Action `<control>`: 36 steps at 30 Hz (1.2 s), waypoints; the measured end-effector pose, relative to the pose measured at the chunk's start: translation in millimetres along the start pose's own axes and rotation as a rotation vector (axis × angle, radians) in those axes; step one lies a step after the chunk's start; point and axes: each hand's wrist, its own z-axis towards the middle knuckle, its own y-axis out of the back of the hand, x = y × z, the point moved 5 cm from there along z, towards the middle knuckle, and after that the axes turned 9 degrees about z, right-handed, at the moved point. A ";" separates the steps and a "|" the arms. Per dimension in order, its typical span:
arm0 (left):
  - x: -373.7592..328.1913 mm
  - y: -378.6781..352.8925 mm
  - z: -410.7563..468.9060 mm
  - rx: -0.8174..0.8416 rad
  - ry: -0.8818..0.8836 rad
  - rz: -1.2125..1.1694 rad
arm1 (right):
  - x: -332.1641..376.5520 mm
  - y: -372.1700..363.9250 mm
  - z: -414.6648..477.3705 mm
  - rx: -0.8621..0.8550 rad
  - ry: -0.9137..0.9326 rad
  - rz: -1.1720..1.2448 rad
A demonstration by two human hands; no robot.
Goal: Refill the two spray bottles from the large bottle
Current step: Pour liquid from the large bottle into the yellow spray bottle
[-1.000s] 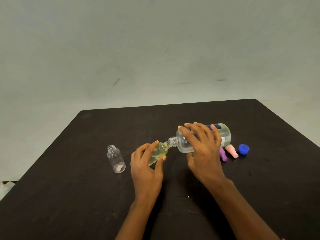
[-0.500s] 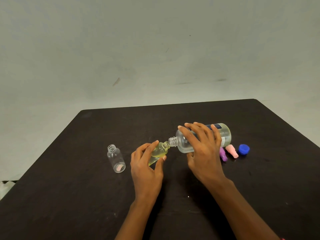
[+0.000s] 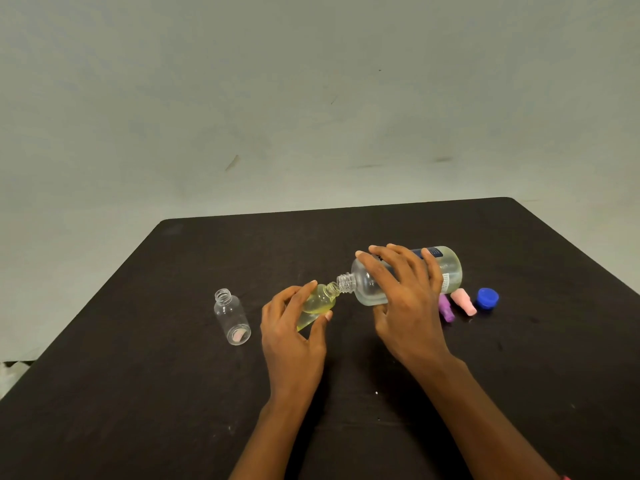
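Observation:
My right hand (image 3: pixel 405 299) grips the large clear bottle (image 3: pixel 450 268), which lies nearly level above the black table (image 3: pixel 138 393) with its open threaded neck pointing left. My left hand (image 3: pixel 294 327) holds a small spray bottle (image 3: pixel 320 301) tilted toward that neck, mouth to mouth, with yellowish liquid inside it. A second small bottle (image 3: pixel 231 317), clear and uncapped, stands upright on the table to the left of my left hand.
Behind my right hand lie a purple spray cap (image 3: pixel 446 311), a pink spray cap (image 3: pixel 464 301) and a blue screw cap (image 3: pixel 487 298). A plain pale wall rises beyond the table's far edge.

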 end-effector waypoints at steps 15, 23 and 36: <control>-0.1 -0.8 0.4 -0.003 0.004 0.003 | 0.0 -0.7 0.6 0.001 0.003 -0.005; 0.0 -1.1 0.2 0.000 0.008 0.007 | -0.2 -1.0 -0.1 0.009 0.004 -0.007; -1.0 0.5 -0.1 -0.006 -0.002 0.010 | 0.8 -0.1 0.7 0.005 0.005 -0.005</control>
